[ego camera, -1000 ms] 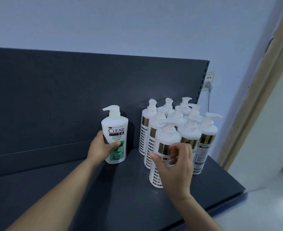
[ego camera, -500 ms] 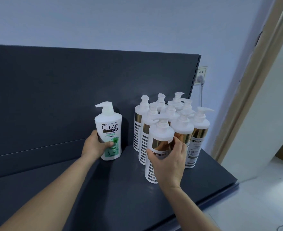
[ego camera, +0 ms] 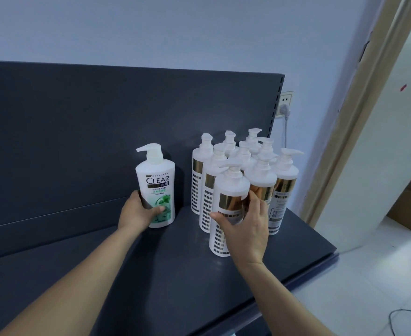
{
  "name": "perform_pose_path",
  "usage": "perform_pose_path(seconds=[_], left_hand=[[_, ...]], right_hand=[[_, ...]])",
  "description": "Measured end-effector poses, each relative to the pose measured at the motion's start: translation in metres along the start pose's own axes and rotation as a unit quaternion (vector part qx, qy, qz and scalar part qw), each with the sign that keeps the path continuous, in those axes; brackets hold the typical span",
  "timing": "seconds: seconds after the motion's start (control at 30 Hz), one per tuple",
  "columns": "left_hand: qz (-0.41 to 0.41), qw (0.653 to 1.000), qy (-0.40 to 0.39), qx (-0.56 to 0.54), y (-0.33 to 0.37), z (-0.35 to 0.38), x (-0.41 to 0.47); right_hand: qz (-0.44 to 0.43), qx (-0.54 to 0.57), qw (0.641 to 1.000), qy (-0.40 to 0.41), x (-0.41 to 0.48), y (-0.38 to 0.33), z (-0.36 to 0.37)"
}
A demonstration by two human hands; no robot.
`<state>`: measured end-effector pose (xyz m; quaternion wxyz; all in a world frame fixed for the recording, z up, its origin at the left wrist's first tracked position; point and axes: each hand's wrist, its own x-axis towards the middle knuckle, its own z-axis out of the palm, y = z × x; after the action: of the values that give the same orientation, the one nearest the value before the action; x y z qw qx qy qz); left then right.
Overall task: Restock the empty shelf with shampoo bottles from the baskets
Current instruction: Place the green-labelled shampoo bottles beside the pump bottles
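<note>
A white CLEAR shampoo bottle (ego camera: 156, 187) with a green label stands upright on the dark grey shelf (ego camera: 151, 275), close to the back panel. My left hand (ego camera: 136, 212) is wrapped around its lower left side. To its right stand several tall white pump bottles with gold bands (ego camera: 260, 170), packed in rows. My right hand (ego camera: 245, 229) grips the front-most gold-band bottle (ego camera: 231, 190), which stands on the shelf nearest to me.
The shelf's dark back panel (ego camera: 90, 129) rises behind the bottles. Past its right end are a wall socket with a plugged cable (ego camera: 284, 110), a wooden door frame (ego camera: 359, 117) and a white tiled floor (ego camera: 369, 287). A cardboard box (ego camera: 410, 204) sits beyond the doorway.
The view has shifted slightly, so everything sits a little further left and lower. Both hands stay on their bottles; my right hand closed more around the front gold-band bottle.
</note>
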<state>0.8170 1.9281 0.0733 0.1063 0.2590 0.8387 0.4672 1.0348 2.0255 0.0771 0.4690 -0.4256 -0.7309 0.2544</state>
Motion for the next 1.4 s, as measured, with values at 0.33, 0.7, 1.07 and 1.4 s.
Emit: perform_pose_path(seconds=[0.33,0.7,1.07,1.4], left_hand=[[0.014,0.996,-0.076,0.053,-0.014,0.009,-0.044],[0.28,0.916,-0.167,0.234,0.031,0.053,-0.134],[0.442,0.814,-0.266,0.267,0.062,0.141,-0.314],[0.497,0.725,-0.387,0.277,0.05,0.198,-0.501]], right_hand=[[0.007,-0.063,0.997,-0.031,-0.028,0.01,-0.031],[0.045,-0.279,0.956,-0.082,-0.098,0.068,-0.144],[0.222,-0.424,0.862,-0.165,-0.237,0.128,-0.32],[0.361,-0.429,0.815,-0.149,-0.388,0.16,-0.451]])
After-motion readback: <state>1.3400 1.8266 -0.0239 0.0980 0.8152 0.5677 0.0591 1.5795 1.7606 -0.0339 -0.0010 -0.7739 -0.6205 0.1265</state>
